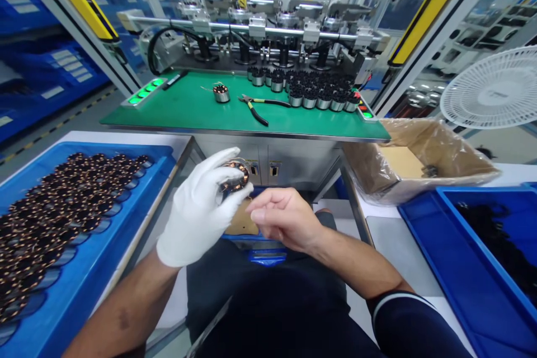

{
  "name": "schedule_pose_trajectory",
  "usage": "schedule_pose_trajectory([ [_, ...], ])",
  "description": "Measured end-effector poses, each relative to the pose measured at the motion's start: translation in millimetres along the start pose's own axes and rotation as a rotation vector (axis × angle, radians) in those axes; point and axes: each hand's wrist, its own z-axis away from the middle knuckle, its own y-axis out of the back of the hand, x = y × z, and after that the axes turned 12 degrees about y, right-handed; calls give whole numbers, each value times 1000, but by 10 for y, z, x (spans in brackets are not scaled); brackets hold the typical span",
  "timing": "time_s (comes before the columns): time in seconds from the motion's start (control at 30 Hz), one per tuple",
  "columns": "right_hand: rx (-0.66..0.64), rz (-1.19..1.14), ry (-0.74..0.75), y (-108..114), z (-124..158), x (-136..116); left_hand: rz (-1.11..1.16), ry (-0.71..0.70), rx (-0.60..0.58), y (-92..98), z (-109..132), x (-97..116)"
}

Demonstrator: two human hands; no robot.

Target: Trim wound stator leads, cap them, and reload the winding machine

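Note:
My left hand [193, 212], in a white glove, grips a copper-wound motor stator [238, 175] between thumb and fingers, with its windings turned toward the right. Just below and right of it is my bare right hand [289, 217], thumb and index finger pinched together. Whether a thin wire lies in that pinch is too small to tell. Beyond my hands, another wound stator [221, 93] with loose wire ends stands on the green mat [180, 109]. Cutting pliers [257, 107] with black and yellow handles lie beside it, jaws pointing left.
Several black-topped stators [323, 92] stand in rows before the winding machine [268, 22]. A blue tray [165, 165] of copper-wound stators is at left. On the right are a plastic-lined carton [419, 179], a blue bin [440, 246] with black parts, and a white fan [495, 89].

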Motion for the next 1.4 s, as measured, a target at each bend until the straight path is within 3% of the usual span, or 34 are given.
schedule_pose_trajectory([
  [0.13, -58, 33, -24, -8, 85, -79, 152, 188, -55, -26, 10, 31],
  [0.23, -75, 159, 11, 8, 132, -68, 406, 396, -73, -24, 9, 97],
  [0.37, -13, 400, 154, 52, 158, 130, 730, 594, -261, -3, 15, 169],
  [0.4, -21, 458, 197, 71, 153, 181, 733, 600, -274, -6, 27, 181],
  [0.47, -64, 617, 348, 117, 129, 227, 636, 545, -188, -23, 65, 196],
  [0.6, 28, 983, 855, 176, 71, 46, 396, 262, 19, -49, 166, 186],
  [0.73, -45, 1039, 1046, 95, 82, -136, 419, 179, 3, -52, 253, 158],
  [0.8, -18, 985, 1028, 40, 105, -112, 458, 232, 9, -67, 285, 168],
  [0.9, 107, 798, 866, 5, 127, -21, 502, 358, 66, -93, 310, 216],
  [1.03, 116, 595, 641, 0, 81, -19, 437, 360, 88, -86, 347, 241],
  [1.2, 62, 468, 572, -76, -16, -31, 264, 375, 7, -90, 476, 167],
  [1.33, 187, 238, 430, -94, -16, 61, 334, 409, 10, -99, 508, 162],
  [1.4, 178, 324, 520, -69, -12, 3, 273, 391, -5, -67, 479, 175],
])
